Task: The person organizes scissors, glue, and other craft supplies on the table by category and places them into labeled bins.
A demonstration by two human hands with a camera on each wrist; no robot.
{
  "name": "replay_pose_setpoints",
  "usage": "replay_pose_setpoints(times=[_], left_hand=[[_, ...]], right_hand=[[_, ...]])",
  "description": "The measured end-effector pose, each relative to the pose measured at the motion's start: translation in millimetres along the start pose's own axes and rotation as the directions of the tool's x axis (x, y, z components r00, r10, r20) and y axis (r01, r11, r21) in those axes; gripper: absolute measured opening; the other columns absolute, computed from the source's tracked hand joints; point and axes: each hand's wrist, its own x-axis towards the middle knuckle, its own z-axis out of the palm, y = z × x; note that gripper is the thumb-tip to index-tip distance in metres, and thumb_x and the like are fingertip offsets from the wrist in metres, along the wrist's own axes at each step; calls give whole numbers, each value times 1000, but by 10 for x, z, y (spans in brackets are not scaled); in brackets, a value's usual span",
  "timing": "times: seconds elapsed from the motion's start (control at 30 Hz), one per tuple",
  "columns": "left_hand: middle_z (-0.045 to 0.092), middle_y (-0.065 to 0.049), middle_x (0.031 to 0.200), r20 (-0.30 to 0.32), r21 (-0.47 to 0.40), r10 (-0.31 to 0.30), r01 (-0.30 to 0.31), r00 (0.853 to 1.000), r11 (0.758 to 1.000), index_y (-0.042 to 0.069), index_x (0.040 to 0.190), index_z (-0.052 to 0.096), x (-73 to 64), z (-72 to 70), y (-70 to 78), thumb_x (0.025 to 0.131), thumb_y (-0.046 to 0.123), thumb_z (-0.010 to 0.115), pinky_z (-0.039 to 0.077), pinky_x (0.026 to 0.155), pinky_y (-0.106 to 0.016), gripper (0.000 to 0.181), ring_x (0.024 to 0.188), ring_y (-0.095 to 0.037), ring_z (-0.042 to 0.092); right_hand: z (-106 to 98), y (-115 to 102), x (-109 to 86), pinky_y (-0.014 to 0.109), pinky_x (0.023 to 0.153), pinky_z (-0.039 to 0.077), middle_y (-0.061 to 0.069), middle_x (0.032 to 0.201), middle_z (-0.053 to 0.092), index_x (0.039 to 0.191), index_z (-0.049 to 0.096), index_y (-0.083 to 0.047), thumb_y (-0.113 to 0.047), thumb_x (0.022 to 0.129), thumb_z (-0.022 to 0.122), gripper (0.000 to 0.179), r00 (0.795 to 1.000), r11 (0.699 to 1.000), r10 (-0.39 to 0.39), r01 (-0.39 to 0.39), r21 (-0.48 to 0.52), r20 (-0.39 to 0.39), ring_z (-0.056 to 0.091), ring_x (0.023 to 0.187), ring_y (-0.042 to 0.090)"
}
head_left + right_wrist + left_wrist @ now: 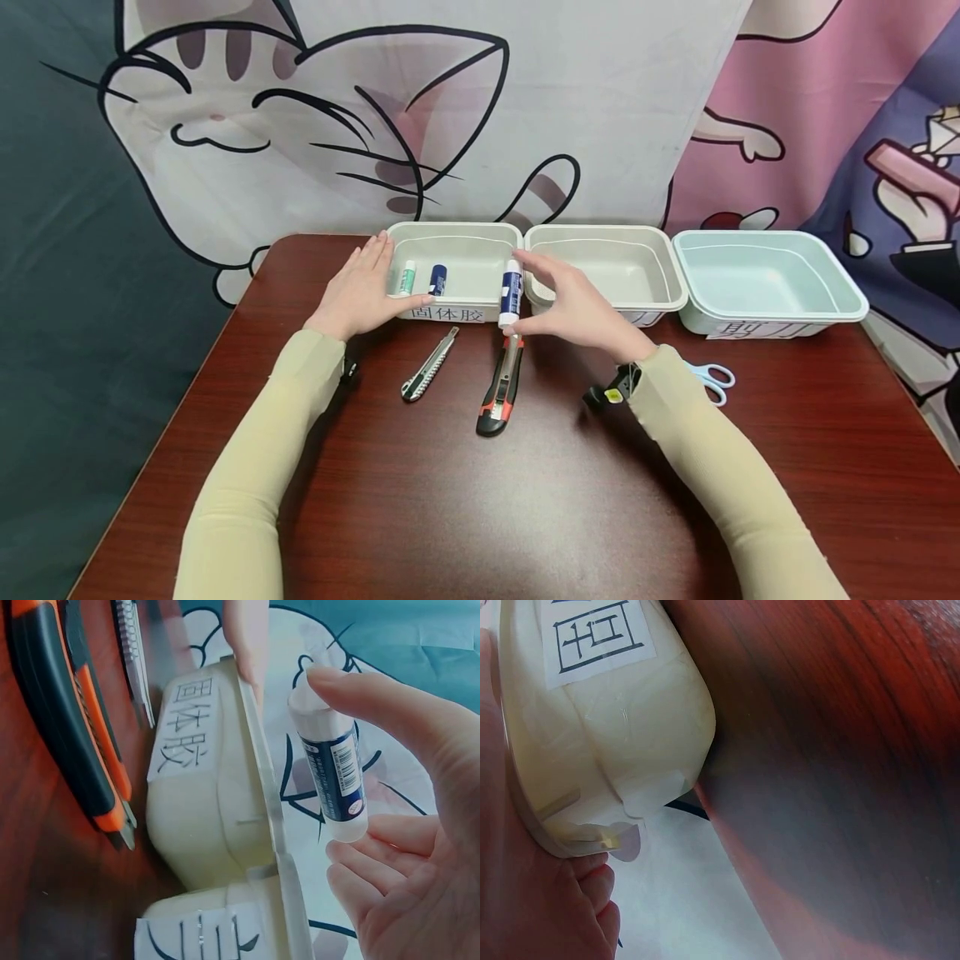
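Observation:
My right hand (pixel 573 304) pinches a glue stick (pixel 511 293) with a dark blue label and white ends. Thumb and fingertips press its two ends, and it is raised above the rim between two bins, as the right wrist view also shows. My left hand (pixel 358 287) rests on the left corner of the cream bin (pixel 480 233), fingers straight along its side and thumb along the front rim. Inside that bin lie a green-and-white glue stick (pixel 407 278) and a short blue glue stick (pixel 438 280). A paper label (pixel 182 724) with Chinese characters is on its front.
A second cream bin (pixel 600 236) and a pale blue bin (pixel 772 317) continue the row. In front lie a silver utility knife (pixel 430 367), a black-and-red utility knife (pixel 500 387) and blue-handled scissors (pixel 714 380), partly behind my right forearm. A cat-print cloth (pixel 600 108) hangs behind.

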Motion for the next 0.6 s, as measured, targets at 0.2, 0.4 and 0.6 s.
replay_pose_setpoints(times=[0.2, 0.4, 0.6], left_hand=[[8, -21, 167, 4, -9, -5, 5, 1000, 1000, -7, 160, 11, -3, -4, -7, 83, 86, 49, 5, 124, -43, 126, 154, -32, 7], [7, -21, 168, 12, -9, -6, 7, 1000, 1000, -6, 160, 10, -2, 3, -15, 83, 87, 48, 4, 124, -42, 126, 155, -30, 4], [8, -21, 167, 8, -7, -4, 4, 1000, 1000, -7, 159, 11, -5, 5, -12, 83, 87, 48, 7, 124, -44, 127, 154, -31, 5]], right_hand=[[-39, 11, 157, 27, 117, 30, 7, 157, 42, 157, 39, -8, -19, 73, 95, 102, 1000, 1000, 13, -13, 10, 6, 41, 142, 22], [-51, 54, 280, 25, 116, 29, 7, 157, 40, 159, 35, -8, -18, 76, 92, 101, 998, 998, 53, -54, 36, 24, 39, 143, 20], [-43, 108, 361, 25, 116, 30, 6, 158, 38, 159, 35, -11, -27, 76, 93, 103, 993, 993, 119, -119, -11, 13, 37, 145, 18]])
